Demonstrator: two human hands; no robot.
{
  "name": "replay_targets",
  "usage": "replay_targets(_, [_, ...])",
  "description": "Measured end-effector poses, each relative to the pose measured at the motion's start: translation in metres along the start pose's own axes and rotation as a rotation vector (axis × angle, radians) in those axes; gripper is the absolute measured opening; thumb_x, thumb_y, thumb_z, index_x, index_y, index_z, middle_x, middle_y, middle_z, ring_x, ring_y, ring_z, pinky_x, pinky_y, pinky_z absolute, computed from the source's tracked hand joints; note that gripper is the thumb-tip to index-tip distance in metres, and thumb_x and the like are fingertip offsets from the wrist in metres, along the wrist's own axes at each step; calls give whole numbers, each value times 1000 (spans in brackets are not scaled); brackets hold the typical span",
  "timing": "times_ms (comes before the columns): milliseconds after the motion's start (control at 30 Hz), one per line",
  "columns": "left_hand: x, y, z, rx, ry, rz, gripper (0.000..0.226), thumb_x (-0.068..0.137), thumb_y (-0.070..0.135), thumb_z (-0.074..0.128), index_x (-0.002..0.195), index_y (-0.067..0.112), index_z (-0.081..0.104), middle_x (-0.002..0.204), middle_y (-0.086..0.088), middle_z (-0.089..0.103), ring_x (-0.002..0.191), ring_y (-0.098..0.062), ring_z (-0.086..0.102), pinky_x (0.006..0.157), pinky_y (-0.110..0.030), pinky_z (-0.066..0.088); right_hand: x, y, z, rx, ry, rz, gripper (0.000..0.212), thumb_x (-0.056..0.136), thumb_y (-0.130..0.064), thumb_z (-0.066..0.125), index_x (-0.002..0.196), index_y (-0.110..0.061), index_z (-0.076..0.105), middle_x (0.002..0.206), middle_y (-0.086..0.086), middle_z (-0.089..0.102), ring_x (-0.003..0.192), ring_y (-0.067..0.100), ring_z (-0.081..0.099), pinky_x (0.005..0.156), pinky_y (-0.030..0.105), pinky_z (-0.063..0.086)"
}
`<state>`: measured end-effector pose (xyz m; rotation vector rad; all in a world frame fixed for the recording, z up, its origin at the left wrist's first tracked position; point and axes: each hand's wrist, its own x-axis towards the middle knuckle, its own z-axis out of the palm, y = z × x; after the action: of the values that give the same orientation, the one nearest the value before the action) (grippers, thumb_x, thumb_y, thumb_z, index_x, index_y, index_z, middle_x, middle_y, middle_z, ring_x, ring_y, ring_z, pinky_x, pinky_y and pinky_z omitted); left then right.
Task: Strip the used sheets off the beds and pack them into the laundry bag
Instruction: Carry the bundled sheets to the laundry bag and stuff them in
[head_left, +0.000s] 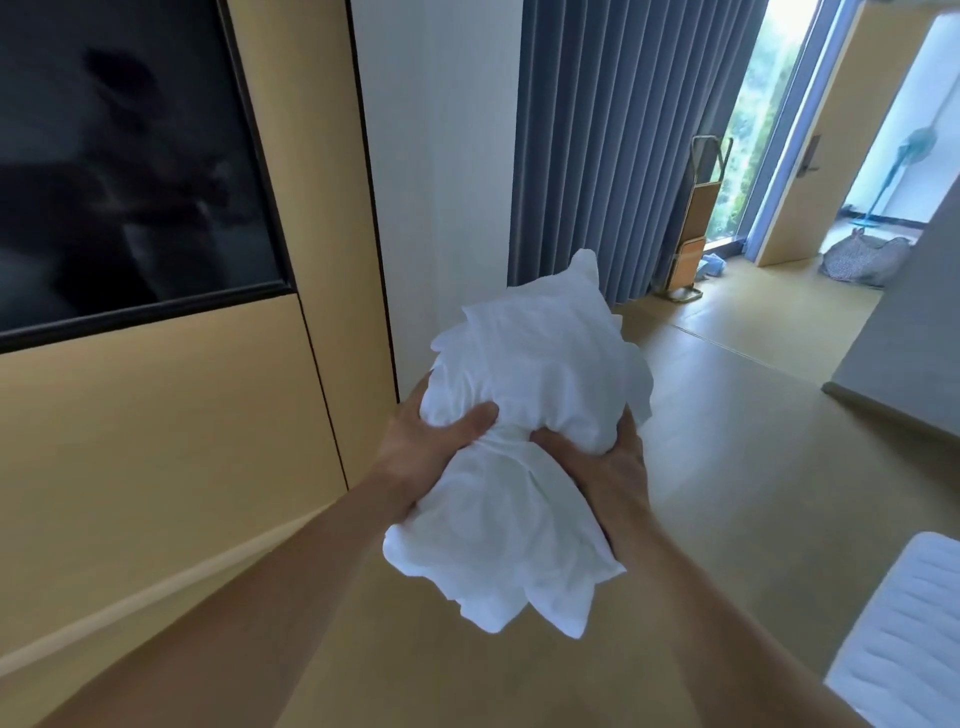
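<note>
Head view: left hand (434, 439) and right hand (610, 460) clench the middle of a white sheet bundle (530, 364), held in the air over the tan floor (727, 441). TV (130, 156) on the left wall, blue curtains (597, 130) ahead, folded rack (691, 234) by the window (753, 130), patterned bag (862, 260) by the doorway, mattress (909, 634) corner lower right.

Person was seen only as two arms. Left forearm (291, 582): bare along whole visible length, smooth, lower stretch in shade. Right forearm (727, 613): likewise bare up to frame edge, looked long and broad near camera through wide-angle lens. Left hand (431, 441): bare, thumb (475, 418) plainly visible, broad; nail too blurred to tell. Right hand (608, 462): bare, back of hand showed faint tendon ridges, fingers mostly hidden.
</note>
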<state>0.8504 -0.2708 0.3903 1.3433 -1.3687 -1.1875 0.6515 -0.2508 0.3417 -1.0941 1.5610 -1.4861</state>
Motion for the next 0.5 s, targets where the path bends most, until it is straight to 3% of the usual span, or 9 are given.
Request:
replay_targets(100, [60, 3, 22, -1, -44, 9, 89, 55, 68, 84, 134, 36, 56, 115, 10, 71, 100, -13, 70, 86, -33, 56, 53, 6, -4, -12, 30, 24, 119, 36, -78, 86, 139, -63, 29, 142, -9, 49, 126, 25, 55, 101, 54, 49])
replay_targets(200, [125, 7, 45, -10, -88, 61, 84, 61, 62, 83, 137, 43, 50, 116, 17, 67, 101, -7, 66, 86, -30, 52, 113, 14, -4, -16, 91, 17, 121, 31, -82, 84, 138, -63, 32, 139, -8, 52, 122, 25, 58, 100, 53, 51])
replay_targets(367, [243, 8, 76, -32, -161, 119, 72, 69, 56, 84, 134, 41, 55, 115, 20, 67, 101, -2, 64, 87, -25, 51, 219, 21, 7, -63, 197, 5, 128, 30, -84, 81, 143, -53, 32, 140, -6, 51, 124, 26, 57, 103, 51, 49])
replay_targets(433, [287, 11, 88, -23, -184, 117, 61, 71, 55, 83, 125, 45, 57, 110, 23, 65, 97, 3, 61, 82, -19, 47, 256, 19, 8, -96, 237, 14, 128, 33, -84, 80, 145, -49, 31, 141, -5, 51, 125, 27, 56, 104, 51, 49])
replay_targets(500, [328, 19, 102, -11, -220, 121, 43, 71, 53, 82, 105, 54, 56, 98, 28, 62, 90, 9, 58, 73, -14, 43, 291, 16, 7, -108, 268, 15, 128, 32, -84, 80, 145, -51, 31, 141, -5, 50, 125, 26, 56, 104, 51, 48])
